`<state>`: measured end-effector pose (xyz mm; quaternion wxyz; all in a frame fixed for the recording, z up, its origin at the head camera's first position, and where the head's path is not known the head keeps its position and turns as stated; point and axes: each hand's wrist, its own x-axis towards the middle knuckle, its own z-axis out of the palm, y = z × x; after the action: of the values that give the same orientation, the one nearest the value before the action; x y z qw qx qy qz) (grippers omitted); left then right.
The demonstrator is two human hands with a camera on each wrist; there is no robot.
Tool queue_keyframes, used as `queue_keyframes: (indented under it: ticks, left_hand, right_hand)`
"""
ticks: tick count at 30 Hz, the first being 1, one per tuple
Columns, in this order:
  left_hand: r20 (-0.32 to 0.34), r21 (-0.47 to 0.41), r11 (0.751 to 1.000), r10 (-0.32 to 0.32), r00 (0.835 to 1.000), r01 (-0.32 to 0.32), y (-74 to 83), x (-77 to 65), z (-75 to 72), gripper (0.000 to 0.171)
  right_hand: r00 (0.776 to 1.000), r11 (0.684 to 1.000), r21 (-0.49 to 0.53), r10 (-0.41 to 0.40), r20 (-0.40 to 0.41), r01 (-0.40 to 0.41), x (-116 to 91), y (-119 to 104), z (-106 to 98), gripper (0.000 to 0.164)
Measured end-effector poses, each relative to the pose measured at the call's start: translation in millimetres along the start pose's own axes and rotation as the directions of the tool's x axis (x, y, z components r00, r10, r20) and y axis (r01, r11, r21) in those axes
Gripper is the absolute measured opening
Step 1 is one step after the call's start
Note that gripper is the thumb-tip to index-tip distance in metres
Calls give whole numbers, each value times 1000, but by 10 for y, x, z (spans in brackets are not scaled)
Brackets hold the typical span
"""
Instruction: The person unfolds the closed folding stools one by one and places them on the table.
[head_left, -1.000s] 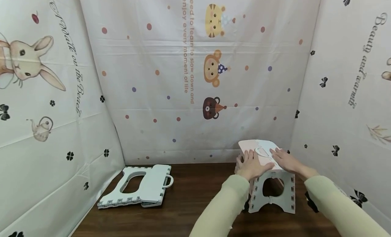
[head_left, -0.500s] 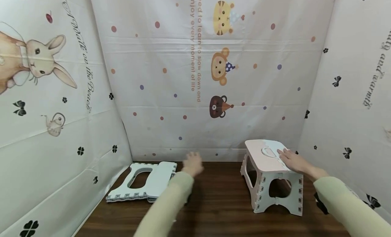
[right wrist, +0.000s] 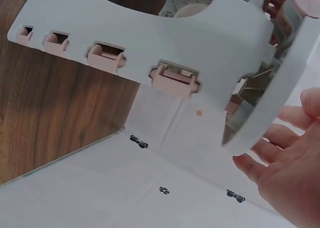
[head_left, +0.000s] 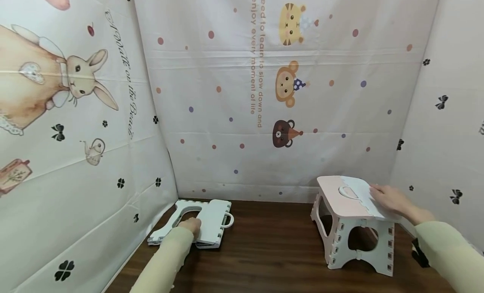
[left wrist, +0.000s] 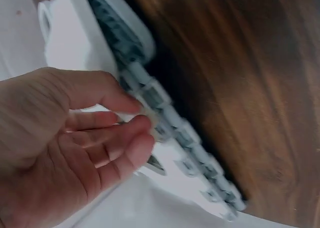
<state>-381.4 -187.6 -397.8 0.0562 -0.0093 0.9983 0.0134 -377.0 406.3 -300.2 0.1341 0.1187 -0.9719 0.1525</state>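
A folding stool with pink and pale-blue top stands unfolded on the right of the table. My right hand rests on the pale-blue side of its top. In the right wrist view, the fingers lie extended beside the seat's rim. To the left, a folded pale-blue stool lies flat, its carrying handle pointing right. Over its near hinged edge is my left hand. Up close, the left fingers bend towards the thumb beside the hinges; whether they pinch the edge is unclear.
Both stools are on a dark wooden table. Printed cloth encloses it: a back wall with animal faces, a left wall close to the folded stool, and a right wall behind my right hand.
My left hand has left the unfolded stool's top and crossed leftward to the folded stool. My right hand stays on the top. The view has turned left.
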Motion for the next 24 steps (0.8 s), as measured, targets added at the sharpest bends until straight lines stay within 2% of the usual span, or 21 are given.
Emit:
queue_keyframes:
  ticks: [3,6,8,11,15,18,24]
  left_hand:
    - [24,11,1000,-19,1000,18,-61,47,83,14]
    - [20,-19,999,-34,999,34,-137,79,194,14]
    - [-11,-35,999,-7,1000,7,-205,101,271,9]
    - [-86,-40,996,73,994,-77,-325,169,376,8]
    - [-121,-24,986,159,980,-163,-439,267,434,28]
    - [-124,-30,981,189,974,-194,-476,283,418,38]
    - [-136,-45,976,203,970,-211,-496,233,433,34]
  right_hand:
    - [1000,1000,1,1,-3,-1,-5,-17,-18,50]
    - [1000,1000,1,10,2,-10,-1,-44,-4,49]
    - [1000,1000,-5,20,4,-20,0,-51,5,50]
    - [999,999,-24,41,2,-41,-1,-41,1,52]
    - [999,998,-48,46,-16,-47,-30,-5,-46,54]
    - [999,998,-54,29,-42,-32,-52,18,-92,54]
    - [999,999,-48,19,-44,-21,-48,30,-101,58]
